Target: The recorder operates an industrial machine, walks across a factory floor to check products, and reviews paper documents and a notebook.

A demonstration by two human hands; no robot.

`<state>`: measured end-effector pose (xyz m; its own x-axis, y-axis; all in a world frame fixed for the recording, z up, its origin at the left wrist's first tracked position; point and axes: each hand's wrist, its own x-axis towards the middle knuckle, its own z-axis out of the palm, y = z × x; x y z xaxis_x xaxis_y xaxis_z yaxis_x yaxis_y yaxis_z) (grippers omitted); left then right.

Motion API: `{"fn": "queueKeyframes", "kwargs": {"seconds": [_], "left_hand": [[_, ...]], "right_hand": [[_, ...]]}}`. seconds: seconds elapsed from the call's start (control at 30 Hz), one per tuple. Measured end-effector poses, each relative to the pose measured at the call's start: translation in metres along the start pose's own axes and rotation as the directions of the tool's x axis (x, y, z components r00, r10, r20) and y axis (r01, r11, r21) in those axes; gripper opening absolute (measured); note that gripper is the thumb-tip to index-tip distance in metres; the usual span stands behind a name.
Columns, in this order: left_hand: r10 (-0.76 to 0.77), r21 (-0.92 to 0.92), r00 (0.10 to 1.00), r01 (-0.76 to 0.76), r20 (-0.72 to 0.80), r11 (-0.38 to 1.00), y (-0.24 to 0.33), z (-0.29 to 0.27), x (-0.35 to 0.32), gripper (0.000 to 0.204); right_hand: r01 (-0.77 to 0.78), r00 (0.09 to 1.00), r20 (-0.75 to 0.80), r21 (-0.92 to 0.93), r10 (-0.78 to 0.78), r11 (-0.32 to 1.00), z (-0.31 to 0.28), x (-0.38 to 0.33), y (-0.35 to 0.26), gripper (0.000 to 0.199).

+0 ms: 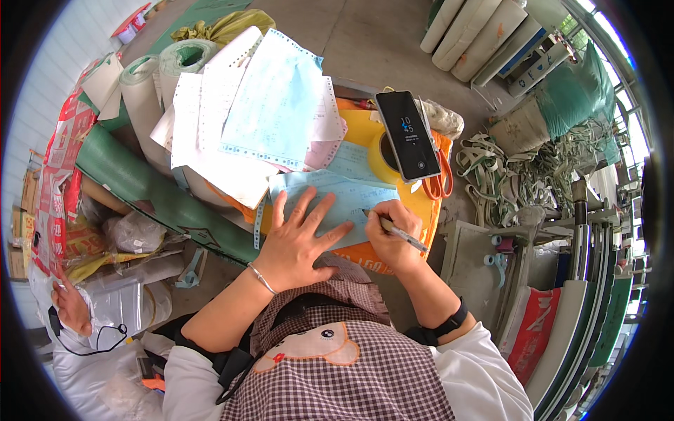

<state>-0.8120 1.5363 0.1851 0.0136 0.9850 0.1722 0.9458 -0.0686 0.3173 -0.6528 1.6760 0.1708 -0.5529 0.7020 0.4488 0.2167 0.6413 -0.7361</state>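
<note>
A light-blue form sheet (337, 200) with handwriting lies in front of me on an orange and yellow surface. My left hand (307, 228) rests on its left part, palm down with fingers spread. In my right hand (394, 235) is a pen (404, 233), its tip on the sheet's right side. Just beyond, a roll of yellow tape (380, 160) has a black smartphone (408, 135) with a lit screen leaning on it. Up and left of my hands is a loose pile of papers, a blue sheet (274, 105) on top of white ones (210, 151).
Green and white material rolls (140, 179) flank the papers on the left. Another person's hand (70, 307) shows at the far left. A tangled heap of strips (512, 172) and a metal machine (470, 266) are on the right. More rolls (484, 35) lie at the back right.
</note>
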Motion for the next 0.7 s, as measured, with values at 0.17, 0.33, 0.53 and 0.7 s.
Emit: {"fn": "queueKeyframes", "kwargs": {"seconds": [0.17,0.33,0.53,0.7], "left_hand": [[-0.005,-0.005,1.0,0.005,-0.002,1.0,0.0,0.0004,-0.0002,0.072],[-0.003,-0.006,1.0,0.003,-0.008,1.0,0.0004,-0.0001,-0.0006,0.072],[-0.009,-0.01,1.0,0.008,-0.009,1.0,0.0003,0.0014,-0.0005,0.072],[-0.01,0.0,1.0,0.01,-0.015,1.0,-0.0001,0.002,-0.0002,0.073]], "right_hand": [[0.003,1.0,-0.025,-0.035,-0.004,0.999,0.0006,0.0003,-0.0001,0.012],[-0.006,1.0,-0.001,0.006,0.006,1.0,-0.001,0.0005,-0.002,0.013],[0.003,1.0,-0.023,-0.006,-0.003,1.0,0.0016,-0.0006,0.0012,0.013],[0.015,1.0,0.02,-0.005,-0.015,1.0,-0.0021,0.0009,0.0003,0.012]]}}
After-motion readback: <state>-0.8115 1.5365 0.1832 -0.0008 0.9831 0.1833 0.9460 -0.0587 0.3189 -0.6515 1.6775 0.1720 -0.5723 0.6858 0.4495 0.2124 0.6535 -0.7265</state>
